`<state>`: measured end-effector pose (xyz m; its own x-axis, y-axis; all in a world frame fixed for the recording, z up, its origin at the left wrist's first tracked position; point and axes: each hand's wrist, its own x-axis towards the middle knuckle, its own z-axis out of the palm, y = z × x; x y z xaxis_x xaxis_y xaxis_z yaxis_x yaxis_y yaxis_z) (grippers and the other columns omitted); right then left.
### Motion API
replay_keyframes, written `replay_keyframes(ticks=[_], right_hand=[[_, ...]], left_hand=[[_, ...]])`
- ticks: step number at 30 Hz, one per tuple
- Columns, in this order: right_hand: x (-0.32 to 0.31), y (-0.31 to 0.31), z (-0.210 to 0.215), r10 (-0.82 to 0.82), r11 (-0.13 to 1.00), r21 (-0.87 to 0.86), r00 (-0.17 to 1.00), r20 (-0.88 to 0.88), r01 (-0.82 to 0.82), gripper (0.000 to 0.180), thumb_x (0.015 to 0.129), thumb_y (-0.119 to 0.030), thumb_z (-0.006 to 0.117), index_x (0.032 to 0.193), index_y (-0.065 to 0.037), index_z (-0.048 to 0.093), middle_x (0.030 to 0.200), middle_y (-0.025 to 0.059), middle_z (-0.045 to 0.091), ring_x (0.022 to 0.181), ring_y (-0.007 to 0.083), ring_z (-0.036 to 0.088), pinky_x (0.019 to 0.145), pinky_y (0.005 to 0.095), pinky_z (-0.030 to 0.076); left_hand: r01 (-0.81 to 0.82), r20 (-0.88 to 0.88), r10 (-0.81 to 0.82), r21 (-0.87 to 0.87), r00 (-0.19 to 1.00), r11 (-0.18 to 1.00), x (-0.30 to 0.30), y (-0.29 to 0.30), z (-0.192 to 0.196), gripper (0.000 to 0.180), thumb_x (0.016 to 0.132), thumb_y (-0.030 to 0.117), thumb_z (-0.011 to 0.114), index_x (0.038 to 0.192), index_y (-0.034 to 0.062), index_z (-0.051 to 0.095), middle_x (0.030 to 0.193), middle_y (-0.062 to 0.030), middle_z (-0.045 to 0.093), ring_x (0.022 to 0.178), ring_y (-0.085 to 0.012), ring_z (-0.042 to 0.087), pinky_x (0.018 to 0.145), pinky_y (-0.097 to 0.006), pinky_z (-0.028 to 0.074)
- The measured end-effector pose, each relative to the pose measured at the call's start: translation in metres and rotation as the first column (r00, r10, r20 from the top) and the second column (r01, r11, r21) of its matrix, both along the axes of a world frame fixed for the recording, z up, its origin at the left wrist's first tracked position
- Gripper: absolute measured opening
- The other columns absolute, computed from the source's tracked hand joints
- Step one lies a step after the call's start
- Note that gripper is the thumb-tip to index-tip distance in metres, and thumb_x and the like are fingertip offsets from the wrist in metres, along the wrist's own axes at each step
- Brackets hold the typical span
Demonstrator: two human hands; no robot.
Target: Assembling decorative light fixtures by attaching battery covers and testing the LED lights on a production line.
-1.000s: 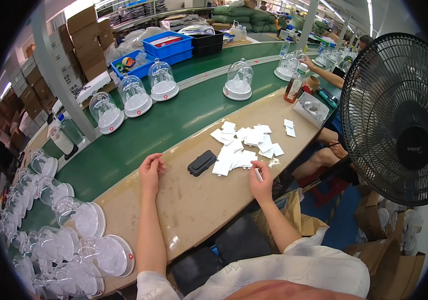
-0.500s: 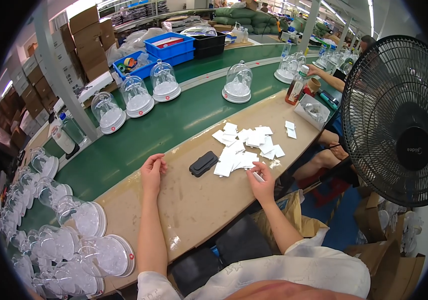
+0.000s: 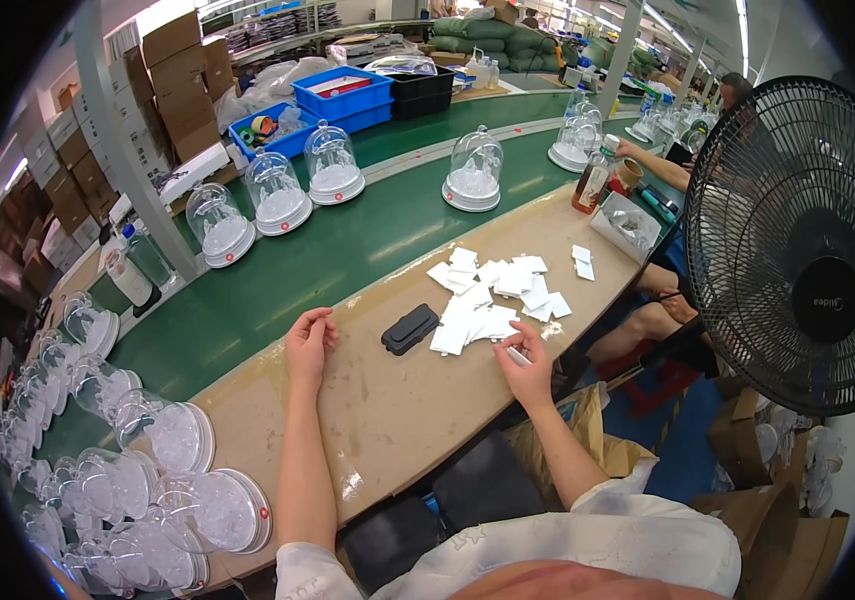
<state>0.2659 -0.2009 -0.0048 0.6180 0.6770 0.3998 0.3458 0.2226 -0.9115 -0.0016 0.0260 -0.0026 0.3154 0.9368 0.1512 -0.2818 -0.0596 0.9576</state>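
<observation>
White cards (image 3: 493, 300) lie scattered in a loose pile on the tan worktop (image 3: 398, 410), just beyond the right hand (image 3: 526, 362). That hand rests at the near edge of the pile with its fingers curled and pinched on one small white card (image 3: 516, 354), which pokes out toward the person's left. The left hand (image 3: 309, 343) lies on the worktop well to the left of the pile, fingers loosely bent inward and holding nothing. Between the two hands, a little further out, sits a flat black case (image 3: 411, 329), just beside the left edge of the pile. Two more white cards (image 3: 582, 261) lie apart, beyond the pile and to the right of it.

Past the hands, a green conveyor belt (image 3: 348, 260) runs alongside the worktop, and on it stand clear domes on white bases (image 3: 278, 195), spaced in a row. Left of the left hand, at the near end of the worktop, more clear domes (image 3: 148, 480) are heaped on their sides. To the right of the right hand stands a large black fan (image 3: 798, 240). Beyond the pile, at the far right end of the worktop, another person's forearm (image 3: 653, 162) reaches onto the bench beside a brown bottle (image 3: 593, 180). Blue crates (image 3: 343, 98) and cardboard boxes (image 3: 183, 75) stand behind the belt.
</observation>
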Motion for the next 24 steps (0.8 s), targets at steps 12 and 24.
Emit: replay_keyframes(ticks=[12, 24], right_hand=[[0.0007, -0.0001, 0.0003, 0.047, 0.998, 0.035, 0.998, -0.046, -0.046, 0.049, 0.083, 0.005, 0.066, 0.128, -0.003, 0.048, 0.086, 0.0003, 0.056, 0.075, 0.006, 0.053, 0.066, 0.0207, 0.045], [0.003, -0.0006, 0.0015, 0.061, 0.998, 0.007, 0.998, 0.017, -0.061, 0.045, 0.083, 0.005, 0.066, 0.124, -0.004, 0.05, 0.085, -0.0013, 0.05, 0.074, 0.0056, 0.049, 0.066, 0.0196, 0.042]], left_hand=[[-0.006, -0.002, 0.006, 0.004, 1.0, 1.0, 0.0004, -0.0004, 0.0002, 0.016, 0.095, 0.004, 0.051, 0.102, 0.0006, 0.065, 0.079, -0.0022, 0.061, 0.066, -0.0081, 0.056, 0.058, -0.021, 0.043], [-0.016, -0.038, 0.016, -0.008, 0.999, 1.0, 0.001, -0.0012, 0.0016, 0.018, 0.095, 0.006, 0.051, 0.104, -0.0003, 0.065, 0.08, -0.0017, 0.061, 0.065, -0.0086, 0.055, 0.059, -0.021, 0.043]])
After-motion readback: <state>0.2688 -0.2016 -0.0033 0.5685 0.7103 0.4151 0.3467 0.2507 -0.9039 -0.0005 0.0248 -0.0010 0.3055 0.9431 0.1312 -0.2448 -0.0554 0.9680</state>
